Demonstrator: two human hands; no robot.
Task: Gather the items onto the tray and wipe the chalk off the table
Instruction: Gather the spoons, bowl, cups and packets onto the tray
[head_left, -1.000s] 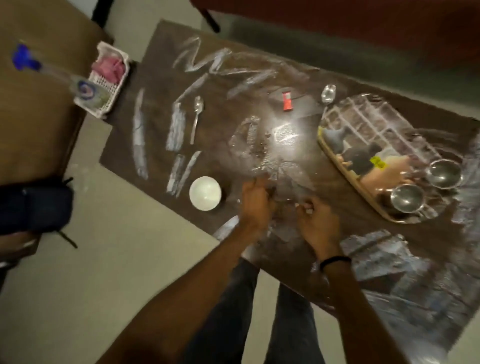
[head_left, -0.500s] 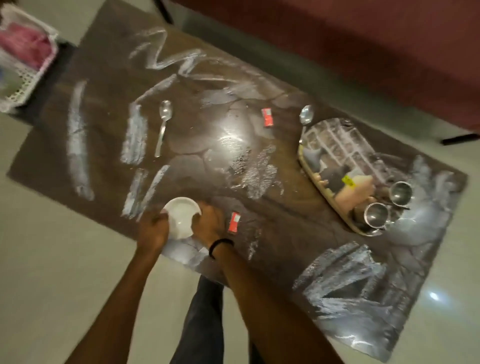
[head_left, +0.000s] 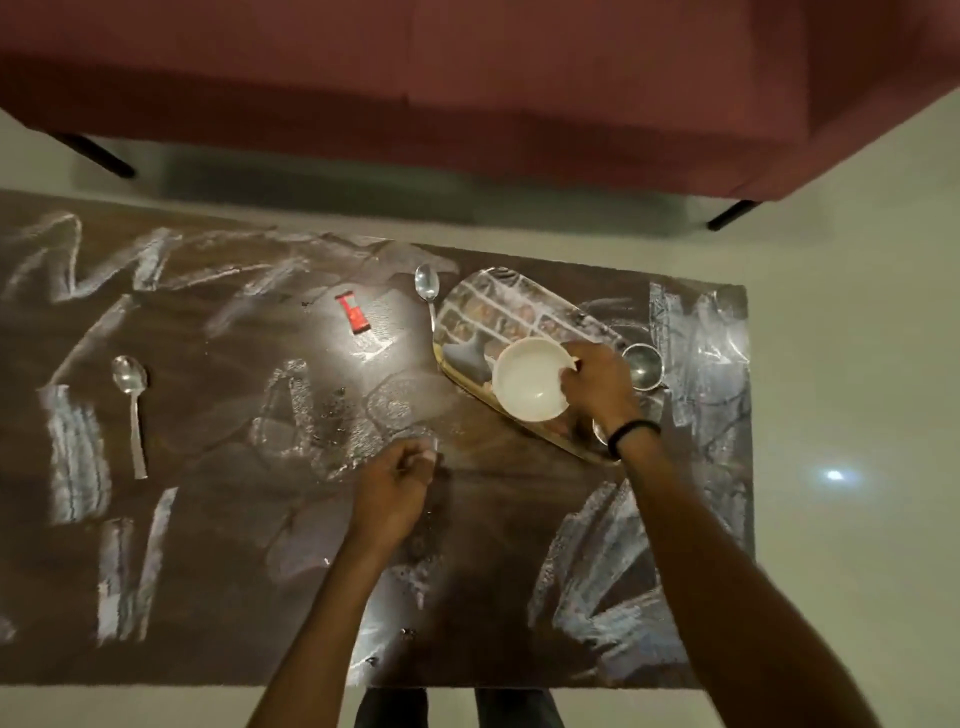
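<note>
My right hand (head_left: 597, 384) grips the rim of a white bowl (head_left: 530, 376) and holds it over the near half of the patterned oval tray (head_left: 498, 296). My left hand (head_left: 397, 483) hovers over the table's middle with its fingers curled round something small; only a pale tip shows. A red packet (head_left: 353, 312) lies left of the tray. One spoon (head_left: 427, 286) lies against the tray's far left rim, another spoon (head_left: 132, 405) far left. Chalk smears (head_left: 78, 457) cover the dark table (head_left: 218, 545).
A steel cup (head_left: 644, 366) stands at the tray's right end, partly behind my right hand, and a grey item (head_left: 465, 353) lies on the tray. A red sofa (head_left: 467, 78) runs along the far side of the table.
My right hand lifted the white bowl from the near table edge and carried it right, over the tray. The red packet that lay near the bowl is out of sight; my left hand let go of the bowl.
</note>
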